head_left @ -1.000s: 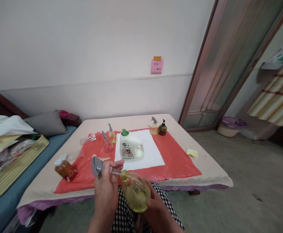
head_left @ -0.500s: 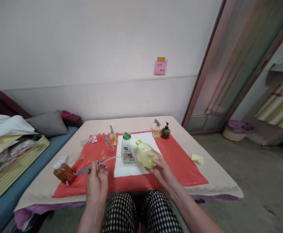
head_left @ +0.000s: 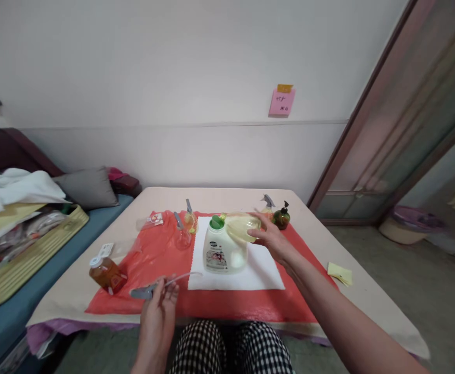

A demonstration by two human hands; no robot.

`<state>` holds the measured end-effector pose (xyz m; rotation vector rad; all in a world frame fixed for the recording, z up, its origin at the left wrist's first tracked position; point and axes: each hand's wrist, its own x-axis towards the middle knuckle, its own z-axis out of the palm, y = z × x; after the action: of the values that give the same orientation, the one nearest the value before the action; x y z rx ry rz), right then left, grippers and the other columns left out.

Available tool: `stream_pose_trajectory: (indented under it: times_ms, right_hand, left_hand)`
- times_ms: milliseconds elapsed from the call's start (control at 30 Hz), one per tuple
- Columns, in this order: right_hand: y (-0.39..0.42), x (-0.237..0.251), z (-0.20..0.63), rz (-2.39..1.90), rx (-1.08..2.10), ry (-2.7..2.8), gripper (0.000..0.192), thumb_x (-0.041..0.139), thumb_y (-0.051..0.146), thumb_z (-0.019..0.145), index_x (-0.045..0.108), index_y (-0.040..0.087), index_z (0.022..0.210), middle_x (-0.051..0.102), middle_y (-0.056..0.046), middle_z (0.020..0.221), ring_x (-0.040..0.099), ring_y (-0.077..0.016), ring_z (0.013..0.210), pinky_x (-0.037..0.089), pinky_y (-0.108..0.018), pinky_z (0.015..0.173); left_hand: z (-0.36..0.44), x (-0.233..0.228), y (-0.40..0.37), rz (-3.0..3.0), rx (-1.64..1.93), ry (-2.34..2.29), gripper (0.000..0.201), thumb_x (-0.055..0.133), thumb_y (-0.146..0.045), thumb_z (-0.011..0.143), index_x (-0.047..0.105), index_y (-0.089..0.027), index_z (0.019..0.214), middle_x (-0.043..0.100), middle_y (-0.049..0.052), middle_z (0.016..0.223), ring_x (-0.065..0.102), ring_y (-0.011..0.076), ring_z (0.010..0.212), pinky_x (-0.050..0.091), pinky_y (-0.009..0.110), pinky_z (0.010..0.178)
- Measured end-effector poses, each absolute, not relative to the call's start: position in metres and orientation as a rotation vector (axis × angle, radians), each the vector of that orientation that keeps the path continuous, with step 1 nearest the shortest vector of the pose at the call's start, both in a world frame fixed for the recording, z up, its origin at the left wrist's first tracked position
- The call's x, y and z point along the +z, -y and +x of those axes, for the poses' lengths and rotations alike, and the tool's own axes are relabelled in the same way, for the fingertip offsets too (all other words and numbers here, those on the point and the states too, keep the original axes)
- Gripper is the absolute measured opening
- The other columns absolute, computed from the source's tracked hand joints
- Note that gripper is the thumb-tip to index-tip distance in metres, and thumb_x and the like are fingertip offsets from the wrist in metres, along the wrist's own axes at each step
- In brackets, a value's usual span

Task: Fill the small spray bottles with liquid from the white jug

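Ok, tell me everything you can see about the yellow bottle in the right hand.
The yellow bottle is a rounded, see-through plastic body tinted pale yellow-green. Its neck is open, with no spray head on it. It lies on its side in the air, neck pointing left toward the green cap of the white detergent jug, just above and behind that jug. The right hand grips its base end, fingers wrapped around it. Whether it holds any liquid cannot be told.

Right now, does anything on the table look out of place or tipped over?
Yes. The amber bottle lies tilted at the red mat's left edge. The yellow spray bottle in the right hand lacks its trigger head, held by the left hand.
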<state>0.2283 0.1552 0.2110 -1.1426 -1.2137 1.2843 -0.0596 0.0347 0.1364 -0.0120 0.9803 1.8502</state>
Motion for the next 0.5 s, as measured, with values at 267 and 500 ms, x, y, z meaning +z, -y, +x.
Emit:
stream_pose_trajectory:
  times_ms: [267, 500]
  right_hand:
    - [-0.171, 0.23, 0.233, -1.284, 1.101, 1.531, 0.063, 0.077, 0.035, 0.068, 0.06, 0.03, 0.129, 0.059, -0.008, 0.128, 0.063, -0.0234, 0.094, 0.053, -0.036, 0.074]
    - [-0.188, 0.244, 0.23, -1.359, 0.961, 1.697, 0.079, 0.083, 0.036, 0.061, 0.053, 0.026, 0.133, 0.063, -0.008, 0.118, 0.064, -0.0247, 0.092, 0.051, -0.042, 0.083]
  left_hand:
    - [-0.067, 0.119, -0.031, 0.022, 1.824, -0.951, 0.011, 0.059, -0.009, 0.086, 0.067, -0.015, 0.083, 0.072, 0.001, 0.079, 0.068, 0.0114, 0.069, 0.059, 0.024, 0.067]
    - [-0.074, 0.116, -0.031, -0.002, 1.81, -0.948, 0.01, 0.06, -0.01, 0.085, 0.069, -0.015, 0.081, 0.072, 0.0, 0.078, 0.068, 0.0115, 0.068, 0.058, 0.024, 0.068]
